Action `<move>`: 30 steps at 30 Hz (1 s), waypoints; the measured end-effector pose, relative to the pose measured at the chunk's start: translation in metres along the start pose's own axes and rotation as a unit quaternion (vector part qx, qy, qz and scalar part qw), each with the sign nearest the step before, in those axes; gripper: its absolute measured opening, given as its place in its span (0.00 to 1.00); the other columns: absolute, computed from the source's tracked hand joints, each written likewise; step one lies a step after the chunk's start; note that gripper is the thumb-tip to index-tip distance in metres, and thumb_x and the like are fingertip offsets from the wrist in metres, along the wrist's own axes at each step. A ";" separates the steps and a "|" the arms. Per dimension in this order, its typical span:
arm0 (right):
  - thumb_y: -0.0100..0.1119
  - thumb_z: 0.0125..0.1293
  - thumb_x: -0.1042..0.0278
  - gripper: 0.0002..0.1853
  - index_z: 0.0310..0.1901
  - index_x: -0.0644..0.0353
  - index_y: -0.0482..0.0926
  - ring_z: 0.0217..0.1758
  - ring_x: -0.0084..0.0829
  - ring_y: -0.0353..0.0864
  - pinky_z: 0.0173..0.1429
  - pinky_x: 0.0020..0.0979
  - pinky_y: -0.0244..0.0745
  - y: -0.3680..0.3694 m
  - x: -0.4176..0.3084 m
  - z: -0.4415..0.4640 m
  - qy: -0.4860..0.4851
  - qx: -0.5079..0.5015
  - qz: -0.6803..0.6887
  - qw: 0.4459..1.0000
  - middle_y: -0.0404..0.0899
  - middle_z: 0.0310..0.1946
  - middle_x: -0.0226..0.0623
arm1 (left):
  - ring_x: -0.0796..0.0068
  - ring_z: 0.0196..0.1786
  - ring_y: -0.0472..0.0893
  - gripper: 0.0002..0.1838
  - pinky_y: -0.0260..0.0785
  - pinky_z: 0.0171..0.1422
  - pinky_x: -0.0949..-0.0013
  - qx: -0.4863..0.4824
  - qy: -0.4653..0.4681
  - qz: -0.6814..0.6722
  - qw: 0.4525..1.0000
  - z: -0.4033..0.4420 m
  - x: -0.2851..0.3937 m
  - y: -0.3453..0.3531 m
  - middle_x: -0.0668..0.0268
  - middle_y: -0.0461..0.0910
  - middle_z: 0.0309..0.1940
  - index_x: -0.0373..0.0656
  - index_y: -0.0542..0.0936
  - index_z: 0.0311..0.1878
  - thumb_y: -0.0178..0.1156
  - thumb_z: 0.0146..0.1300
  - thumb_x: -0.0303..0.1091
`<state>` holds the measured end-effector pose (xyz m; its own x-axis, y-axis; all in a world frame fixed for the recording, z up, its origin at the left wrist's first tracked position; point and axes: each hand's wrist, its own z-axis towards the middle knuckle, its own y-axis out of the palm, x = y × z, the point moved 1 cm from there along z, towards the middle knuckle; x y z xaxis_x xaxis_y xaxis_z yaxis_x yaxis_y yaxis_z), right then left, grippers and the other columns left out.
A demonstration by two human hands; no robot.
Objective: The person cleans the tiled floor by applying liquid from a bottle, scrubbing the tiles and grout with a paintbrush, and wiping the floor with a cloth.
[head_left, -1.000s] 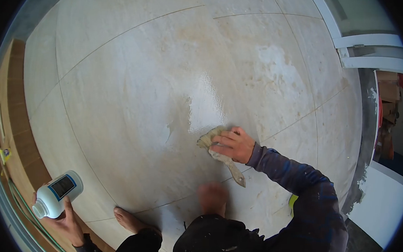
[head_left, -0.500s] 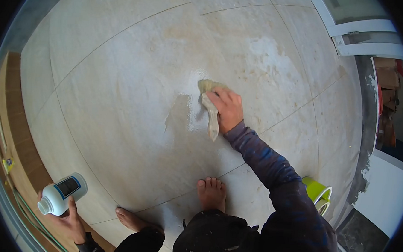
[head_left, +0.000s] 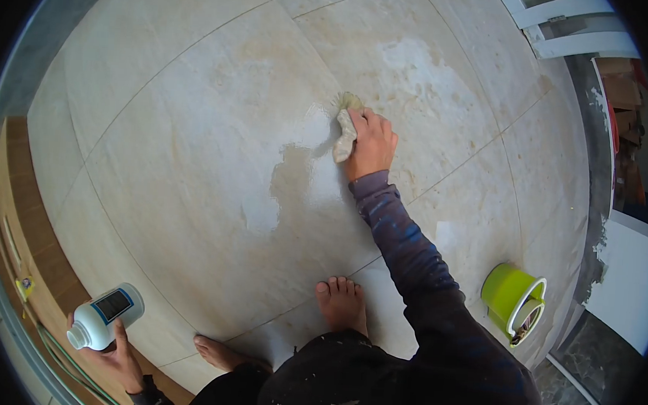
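My right hand [head_left: 373, 142] grips a paint brush [head_left: 344, 138] with a pale, stained handle. Its splayed yellowish bristles press on the tiled floor [head_left: 193, 157]. A wet, shiny patch [head_left: 292, 178] spreads on the tile just below and left of the brush. At the lower left, my left hand [head_left: 118, 353] is wrapped round a white plastic bottle [head_left: 113, 316] with a dark label. The bottle is tilted, its neck toward the lower left; whether it has a cap on I cannot tell.
A green bucket [head_left: 502, 291] with a white rim stands on the floor to the right. Wooden boards [head_left: 44, 222] and a green hose [head_left: 69, 369] lie along the left edge. A white frame [head_left: 572, 28] and cardboard boxes [head_left: 618, 94] show at the right. My bare feet [head_left: 341, 305] are below.
My right hand has moved the brush farther forward across the tile, and the wet patch looks larger. The bucket now shows fully. My left hand still holds the bottle.
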<state>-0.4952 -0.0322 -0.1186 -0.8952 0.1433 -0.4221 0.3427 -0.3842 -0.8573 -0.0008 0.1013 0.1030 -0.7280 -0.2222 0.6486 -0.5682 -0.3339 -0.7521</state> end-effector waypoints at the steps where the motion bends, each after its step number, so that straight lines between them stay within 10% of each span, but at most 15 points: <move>1: 0.65 0.56 0.77 0.26 0.60 0.56 0.85 0.66 0.46 0.75 0.65 0.47 0.68 0.005 -0.016 0.000 -0.033 0.008 0.016 0.999 0.81 0.62 0.42 | 0.60 0.73 0.72 0.43 0.66 0.80 0.56 -0.011 0.000 -0.003 1.000 0.001 0.006 0.001 0.54 0.69 0.74 0.39 0.60 0.83 0.72 0.69 0.28; 5: 0.63 0.57 0.79 0.28 0.63 0.56 0.84 0.66 0.48 0.75 0.65 0.46 0.67 -0.025 -0.005 -0.098 -0.177 -0.108 0.074 0.975 0.80 0.62 0.43 | 0.60 0.73 0.72 0.43 0.66 0.79 0.57 -0.022 0.040 -0.021 0.999 0.003 0.004 0.002 0.54 0.69 0.73 0.39 0.60 0.83 0.72 0.70 0.29; 11: 0.63 0.56 0.77 0.28 0.61 0.50 0.86 0.62 0.41 0.78 0.65 0.44 0.66 -0.014 -0.020 -0.040 0.003 0.006 0.020 1.000 0.82 0.61 0.34 | 0.60 0.72 0.73 0.44 0.65 0.79 0.56 -0.012 0.032 0.007 0.999 -0.006 0.007 -0.002 0.53 0.71 0.71 0.40 0.59 0.82 0.73 0.68 0.26; 13: 0.66 0.56 0.76 0.28 0.61 0.51 0.84 0.64 0.41 0.78 0.65 0.48 0.66 -0.001 -0.039 -0.098 -0.235 -0.128 0.115 0.957 0.81 0.63 0.36 | 0.59 0.72 0.73 0.45 0.65 0.80 0.56 -0.009 0.020 -0.023 1.000 0.001 0.014 0.001 0.53 0.72 0.70 0.40 0.59 0.82 0.73 0.67 0.24; 16: 0.68 0.55 0.75 0.28 0.61 0.50 0.85 0.63 0.39 0.78 0.65 0.47 0.66 -0.007 -0.003 -0.073 -0.271 -0.148 0.063 0.949 0.81 0.63 0.35 | 0.59 0.72 0.73 0.45 0.65 0.80 0.56 0.003 0.028 -0.067 0.997 0.002 0.001 0.001 0.53 0.71 0.70 0.40 0.58 0.82 0.73 0.66 0.24; 20: 0.67 0.58 0.74 0.24 0.59 0.52 0.86 0.63 0.40 0.77 0.65 0.47 0.66 0.045 -0.024 0.053 -0.056 0.029 0.048 0.997 0.82 0.55 0.35 | 0.59 0.72 0.73 0.45 0.65 0.80 0.56 0.015 -0.016 -0.013 1.000 0.001 0.004 -0.003 0.53 0.71 0.71 0.40 0.58 0.82 0.73 0.66 0.23; 23: 0.61 0.63 0.71 0.21 0.59 0.48 0.85 0.61 0.34 0.79 0.67 0.42 0.70 0.042 -0.077 -0.057 -0.331 -0.120 0.113 0.929 0.83 0.53 0.28 | 0.59 0.72 0.72 0.45 0.65 0.80 0.55 0.026 0.002 -0.018 0.999 0.003 0.009 0.001 0.53 0.70 0.71 0.40 0.58 0.82 0.72 0.65 0.22; 27: 0.60 0.64 0.70 0.20 0.58 0.48 0.84 0.59 0.32 0.78 0.67 0.45 0.69 0.014 -0.037 -0.072 -0.437 -0.144 0.133 0.878 0.80 0.49 0.24 | 0.60 0.71 0.73 0.46 0.65 0.80 0.56 0.033 0.007 -0.005 0.999 0.003 0.005 0.001 0.54 0.70 0.70 0.40 0.58 0.81 0.73 0.64 0.22; 30: 0.64 0.61 0.74 0.22 0.59 0.52 0.84 0.59 0.39 0.77 0.64 0.46 0.66 0.091 0.009 0.070 -0.148 -0.041 0.121 0.981 0.81 0.49 0.30 | 0.60 0.71 0.73 0.44 0.65 0.79 0.57 0.040 0.008 0.019 0.999 -0.001 0.009 -0.003 0.54 0.71 0.69 0.39 0.59 0.80 0.73 0.64 0.22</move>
<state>-0.4924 -0.1297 -0.1797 -0.8236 -0.2194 -0.5230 0.5670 -0.2971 -0.7682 -0.0057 0.1008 0.1109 -0.7546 -0.2222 0.6174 -0.5079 -0.3980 -0.7639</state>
